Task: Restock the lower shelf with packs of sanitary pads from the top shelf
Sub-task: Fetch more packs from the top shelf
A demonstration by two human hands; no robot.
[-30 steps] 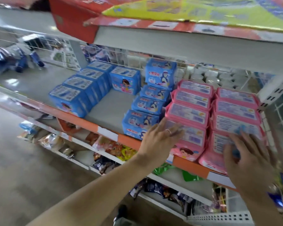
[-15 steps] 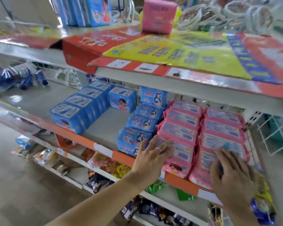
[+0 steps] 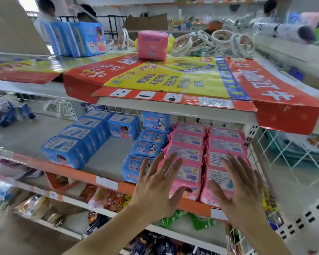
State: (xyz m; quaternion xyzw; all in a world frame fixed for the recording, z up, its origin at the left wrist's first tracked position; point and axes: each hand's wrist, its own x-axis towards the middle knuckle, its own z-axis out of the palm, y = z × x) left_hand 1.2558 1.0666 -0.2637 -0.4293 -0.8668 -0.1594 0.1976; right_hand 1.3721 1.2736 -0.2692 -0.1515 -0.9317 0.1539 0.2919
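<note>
A: Two hands up front, both spread wide and holding nothing. The left hand, ring on one finger, hangs at about six o'clock, fingers fanned over the front of the left pink row.

B: And the right hand is out at five o'clock, palm down, fingers splayed over the front of the right pink row. Touching the pack or just above it? Can't tell from here.

A: Both rows run front to back on the lower shelf, side by side and touching, hard against the right end.

B: To their left, at nine o'clock from the left hand, a short line of blue packs, and further over at ten o'clock a longer blue row angling toward the back.

A: Up at twelve o'clock, the top shelf. It's covered in flattened cardboard, red and yellow, and one pink pack stands on it, upright, well clear of both hands.

B: To its left, at eleven o'clock, a bunch of blue stock stands on edge. To its right, a heap of white rings.
</note>
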